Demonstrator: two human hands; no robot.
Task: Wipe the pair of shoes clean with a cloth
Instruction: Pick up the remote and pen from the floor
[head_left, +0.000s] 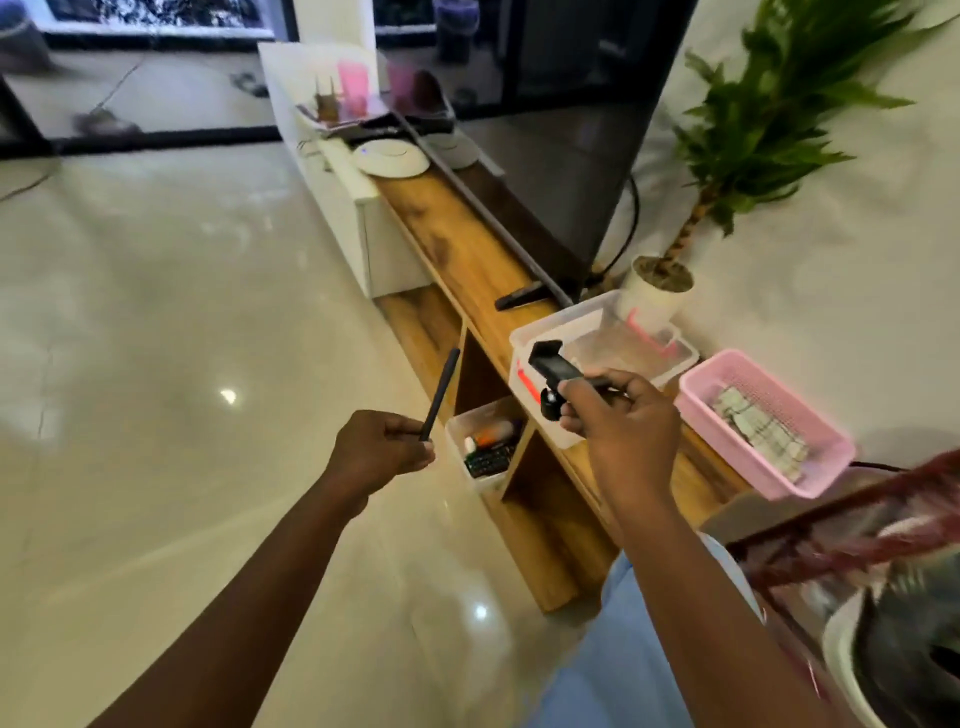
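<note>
The left hand (382, 449) is out over the glossy tiled floor (156, 312), its fingers curled round the lower end of a slim black stick (441, 395) that points up and slightly right. The right hand (618, 415) is raised above the front edge of the long wooden desk (457, 244). Its fingers and thumb pinch the handle of a small black device (550, 366) on a ball mount, which sits in front of a clear plastic box (623, 345) with red latches. What looks like a folded checked cloth (758, 431) lies inside a pink basket (769, 480) at the near end of the desk. The basket is just to the right of the right hand without touching it, and well apart from the left hand. Farther along the desk stand a white plant pot (657, 299), a dark screen (571, 156) and a round white disc (392, 156). On the far floor, beyond the dark door frame, lie dark shapes (104, 123) too blurred to tell whether they are shoes.
</note>
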